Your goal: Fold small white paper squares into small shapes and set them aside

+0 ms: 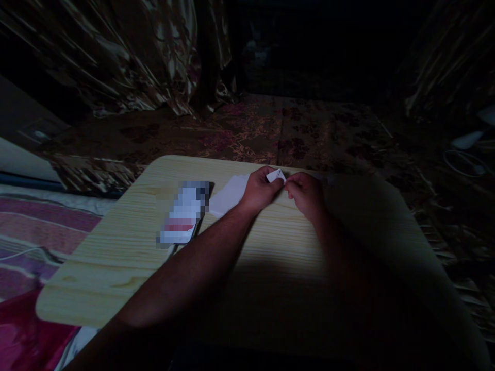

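Observation:
A small folded piece of white paper (276,175) is held over the far part of the wooden table. My left hand (260,189) closes round it, thumb on top. At the paper's right corner my right hand (306,193) has its fingers pinched together, touching the edge. Beside and partly behind my left hand lie white paper sheets (228,196), flat on the table. Left of the sheets is a lit phone (185,211), its screen blurred out.
The light wooden table (116,247) has rounded corners. Beyond it stretches a dark floral cloth (247,129) below shiny curtains (154,56). Striped bedding (46,226) lies at the left. A white cable (460,159) coils at the far right. The room is dim.

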### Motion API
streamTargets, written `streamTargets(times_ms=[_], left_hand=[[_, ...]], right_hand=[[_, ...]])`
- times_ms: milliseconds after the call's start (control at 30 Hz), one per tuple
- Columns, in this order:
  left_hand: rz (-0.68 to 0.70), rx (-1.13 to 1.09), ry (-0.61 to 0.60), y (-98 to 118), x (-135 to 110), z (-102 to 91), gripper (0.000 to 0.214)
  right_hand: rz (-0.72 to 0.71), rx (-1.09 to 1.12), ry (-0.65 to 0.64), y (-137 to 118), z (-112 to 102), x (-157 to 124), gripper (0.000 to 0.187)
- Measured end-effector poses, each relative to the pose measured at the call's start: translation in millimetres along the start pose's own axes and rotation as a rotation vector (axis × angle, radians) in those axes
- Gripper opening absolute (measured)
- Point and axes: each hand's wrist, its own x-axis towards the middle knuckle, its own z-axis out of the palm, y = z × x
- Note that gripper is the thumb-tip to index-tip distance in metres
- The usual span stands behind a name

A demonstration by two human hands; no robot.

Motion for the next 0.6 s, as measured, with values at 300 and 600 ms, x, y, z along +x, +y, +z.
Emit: streamTargets(times_ms=[300,600], left_hand=[[0.02,-0.218,0.031,-2.5,3.1,1.1,0.04],[-0.013,-0.229,0.026,1.0,1.8,1.2,0.038]], right_hand=[[0.007,0.001,-0.051,3.7,1.1,0.3,0.012],[-0.035,-0.002,-0.081,7.8,1.5,1.3,0.014]])
